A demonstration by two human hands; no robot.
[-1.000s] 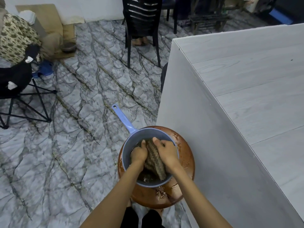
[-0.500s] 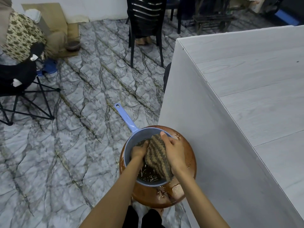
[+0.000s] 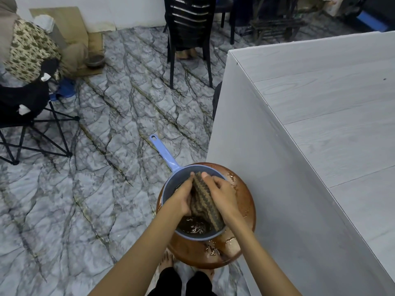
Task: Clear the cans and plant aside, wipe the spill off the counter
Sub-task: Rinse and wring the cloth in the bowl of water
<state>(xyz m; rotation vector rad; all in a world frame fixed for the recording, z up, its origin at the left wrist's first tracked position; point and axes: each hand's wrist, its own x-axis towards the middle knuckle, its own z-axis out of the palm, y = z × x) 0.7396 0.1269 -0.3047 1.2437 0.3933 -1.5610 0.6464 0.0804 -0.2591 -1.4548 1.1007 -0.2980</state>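
Head view, left grip (image 3: 181,198), right grip (image 3: 222,194) clutching cloth (image 3: 203,201), seemingly wet, counter (image 3: 331,116), marbled floor (image 3: 96,167)

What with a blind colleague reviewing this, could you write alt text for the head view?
A person's left hand and right hand grip a brown striped cloth over a blue long-handled pan of dark water. The pan sits on a wet round brown stool beside a grey-white counter, on a marbled floor.
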